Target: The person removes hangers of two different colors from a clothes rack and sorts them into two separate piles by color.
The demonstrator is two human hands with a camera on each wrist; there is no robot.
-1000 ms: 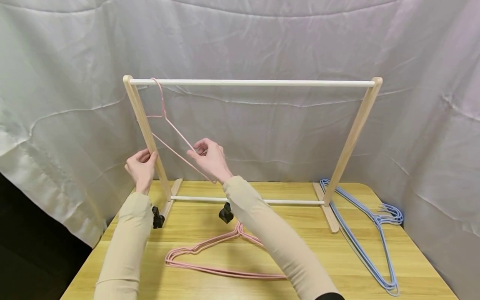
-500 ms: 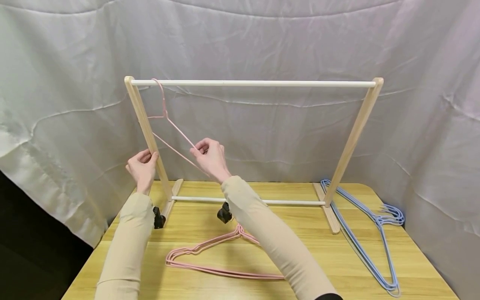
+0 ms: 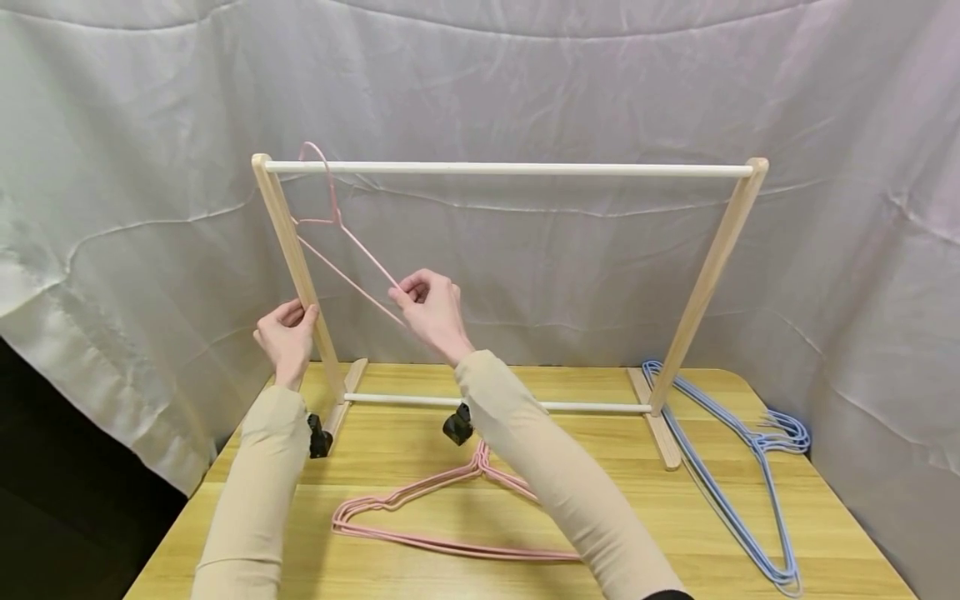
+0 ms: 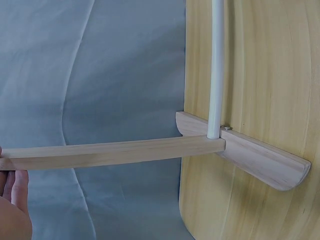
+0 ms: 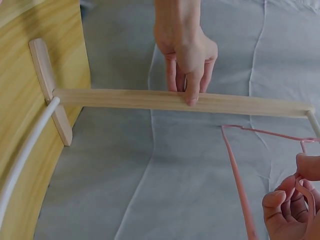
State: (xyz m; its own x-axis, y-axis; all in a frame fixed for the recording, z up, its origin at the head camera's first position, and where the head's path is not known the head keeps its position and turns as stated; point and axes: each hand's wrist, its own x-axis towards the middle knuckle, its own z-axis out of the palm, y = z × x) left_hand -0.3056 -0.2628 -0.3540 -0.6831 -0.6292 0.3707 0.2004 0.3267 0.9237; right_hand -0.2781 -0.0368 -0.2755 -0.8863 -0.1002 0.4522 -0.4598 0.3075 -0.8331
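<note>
My right hand pinches a pink wire hanger by one sloping arm, between thumb and fingers. The hanger's hook arches above the white top rail near its left end, overlapping the rail in the head view. Thumb and fingers of my left hand grip the left wooden post of the rack partway up. The right wrist view shows that grip from the side, thumb on one face of the post, with the pink hanger below it.
Several pink hangers lie stacked on the wooden table, partly behind the right sleeve. Blue hangers lie by the rack's right foot. A white lower bar joins the posts. Grey curtains hang around the back and sides.
The right hand has shifted slightly right and up. The hanger's hook has risen from the level of the top rail to above it. The left hand keeps its grip on the post.
</note>
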